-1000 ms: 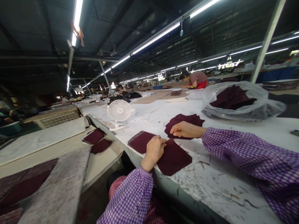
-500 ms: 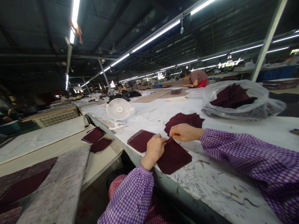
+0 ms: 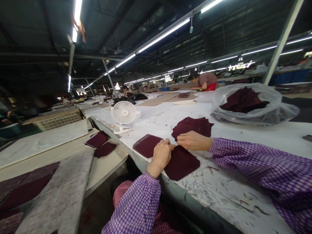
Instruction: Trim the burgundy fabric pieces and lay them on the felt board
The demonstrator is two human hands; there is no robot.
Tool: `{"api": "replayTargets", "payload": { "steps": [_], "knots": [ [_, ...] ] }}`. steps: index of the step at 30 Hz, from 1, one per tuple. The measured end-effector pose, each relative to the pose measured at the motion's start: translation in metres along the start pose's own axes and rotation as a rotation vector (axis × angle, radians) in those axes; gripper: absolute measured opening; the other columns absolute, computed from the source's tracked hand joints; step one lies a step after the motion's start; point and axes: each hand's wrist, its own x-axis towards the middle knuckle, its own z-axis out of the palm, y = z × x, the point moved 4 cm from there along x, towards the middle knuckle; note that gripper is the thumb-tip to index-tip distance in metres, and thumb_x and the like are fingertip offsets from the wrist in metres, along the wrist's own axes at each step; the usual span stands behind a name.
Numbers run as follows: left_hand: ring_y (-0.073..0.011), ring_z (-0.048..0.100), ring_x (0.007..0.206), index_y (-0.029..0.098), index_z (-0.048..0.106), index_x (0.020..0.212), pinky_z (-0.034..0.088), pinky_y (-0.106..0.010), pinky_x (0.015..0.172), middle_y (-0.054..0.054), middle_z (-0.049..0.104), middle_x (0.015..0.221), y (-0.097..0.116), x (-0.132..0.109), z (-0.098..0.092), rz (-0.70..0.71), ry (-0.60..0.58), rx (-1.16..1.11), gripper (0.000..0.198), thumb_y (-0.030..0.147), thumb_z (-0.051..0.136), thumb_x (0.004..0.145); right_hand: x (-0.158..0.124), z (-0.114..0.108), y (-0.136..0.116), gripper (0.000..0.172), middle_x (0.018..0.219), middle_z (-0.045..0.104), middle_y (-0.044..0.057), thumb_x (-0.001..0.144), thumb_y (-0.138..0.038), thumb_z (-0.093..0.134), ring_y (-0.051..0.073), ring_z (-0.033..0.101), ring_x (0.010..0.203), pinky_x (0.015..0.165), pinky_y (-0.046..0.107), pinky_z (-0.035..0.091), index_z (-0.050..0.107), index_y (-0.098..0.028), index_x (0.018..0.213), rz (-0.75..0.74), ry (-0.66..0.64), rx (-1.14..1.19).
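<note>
A dark maroon fabric piece [image 3: 181, 164] lies flat on the white worktable [image 3: 219, 188] in front of me. My left hand [image 3: 161, 155] has its fingers curled and pinches the piece's far left corner. My right hand [image 3: 193, 140] meets it there, fingers pressed together on the same top edge. Left of my hands lies another maroon piece [image 3: 146, 145]. Just behind my right hand sits a fanned stack of maroon pieces [image 3: 193, 126].
A small white desk fan [image 3: 123, 114] stands at the table's left edge. A clear plastic bag [image 3: 251, 104] of maroon pieces lies at the back right. Lower benches to the left carry more maroon pieces [image 3: 97, 140]. A person in red [image 3: 206, 81] works far behind.
My right hand came off the fanned stack and moved down to the top edge of the front piece, beside my left hand. My left hand stayed at the corner.
</note>
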Motion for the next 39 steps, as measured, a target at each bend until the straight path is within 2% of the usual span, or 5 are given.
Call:
{"api": "replayTargets", "payload": {
  "steps": [5,11,20,32,39],
  "knots": [
    [-0.0171,0.049,0.083,0.025,0.069,0.093,0.04,-0.029,0.079,-0.005,0.055,0.089,0.003,-0.002,-0.001,0.03,-0.008,0.035,0.032,0.016,0.038,0.091,-0.009,0.0,-0.002,0.02,0.091,0.056,0.008,0.092,-0.013,0.039,0.019,0.047,0.081,0.065,0.03,0.036,0.06,-0.013,0.093,-0.031,-0.009,-0.051],
    [-0.0181,0.05,0.084,0.025,0.07,0.092,0.041,-0.03,0.079,-0.005,0.055,0.088,0.004,0.0,0.001,0.023,0.002,0.009,0.03,0.016,0.041,0.089,-0.012,-0.012,0.004,0.031,0.097,0.057,0.011,0.087,-0.006,0.036,0.02,0.052,0.089,0.079,0.033,0.041,0.062,-0.012,0.104,0.243,0.055,0.238],
    [-0.0165,0.053,0.084,0.025,0.072,0.089,0.042,-0.027,0.073,-0.003,0.06,0.084,-0.017,-0.02,-0.015,-0.009,0.062,-0.092,0.021,0.018,0.052,0.085,-0.004,-0.013,-0.012,0.029,0.092,0.06,0.01,0.087,-0.008,0.038,0.018,0.055,0.083,0.076,0.029,0.043,0.065,-0.011,0.098,0.202,0.012,0.529],
    [-0.0164,0.053,0.083,0.024,0.072,0.092,0.044,-0.029,0.076,-0.003,0.063,0.086,-0.039,-0.049,-0.022,-0.065,0.195,-0.251,0.02,0.021,0.053,0.086,0.007,-0.025,-0.019,0.058,0.088,0.057,0.009,0.073,0.002,0.042,0.018,0.053,0.08,0.07,0.027,0.041,0.055,-0.019,0.125,0.089,-0.196,0.266],
    [-0.0163,0.055,0.083,0.022,0.072,0.087,0.045,-0.029,0.077,-0.003,0.066,0.087,-0.04,-0.053,-0.027,-0.077,0.206,-0.305,0.02,0.018,0.053,0.085,0.03,-0.034,-0.028,0.063,0.081,0.057,0.008,0.076,-0.004,0.044,0.012,0.046,0.055,0.053,0.025,0.03,0.046,-0.03,0.133,0.047,-0.312,0.062]
  ]
}}
